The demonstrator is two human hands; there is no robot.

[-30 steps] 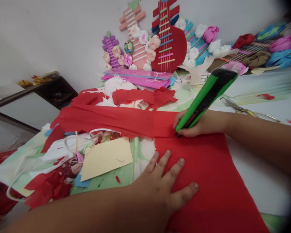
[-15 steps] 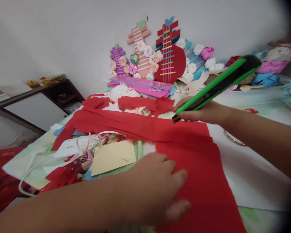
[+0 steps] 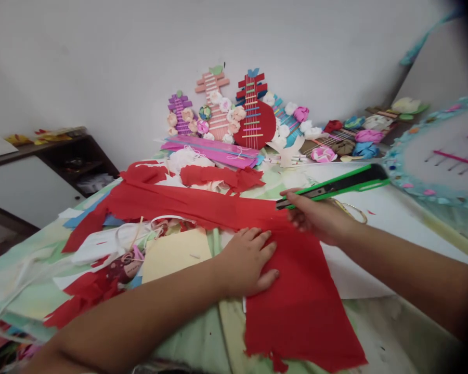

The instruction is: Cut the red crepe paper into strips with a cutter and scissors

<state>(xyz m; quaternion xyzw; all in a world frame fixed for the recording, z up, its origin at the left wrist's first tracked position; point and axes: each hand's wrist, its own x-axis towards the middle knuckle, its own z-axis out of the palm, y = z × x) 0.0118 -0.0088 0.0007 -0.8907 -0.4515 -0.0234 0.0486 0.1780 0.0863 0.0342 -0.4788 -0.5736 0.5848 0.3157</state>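
A large piece of red crepe paper [image 3: 296,296] lies over the table's front, joined by a long red strip running to the left. My left hand [image 3: 247,262] rests flat on its left edge with the fingers spread. In my right hand [image 3: 312,215] is a green and black utility knife [image 3: 335,188], its tip pointing left over the upper part of the red paper. Whether the blade is extended I cannot tell. A gold ring-shaped band [image 3: 353,212] lies behind my right wrist on white paper [image 3: 351,270].
Left of my hand are a cream card [image 3: 175,254], white cords and red scraps [image 3: 89,291]. Paper guitars [image 3: 253,117] with crepe flowers stand against the wall. A round blue-edged decoration [image 3: 440,156] is at the right. A dark cabinet [image 3: 81,161] stands at far left.
My left hand has settled flat onto the red paper. My right hand has lowered, and the knife lies at a flatter angle. The view has shifted, showing more on the right.
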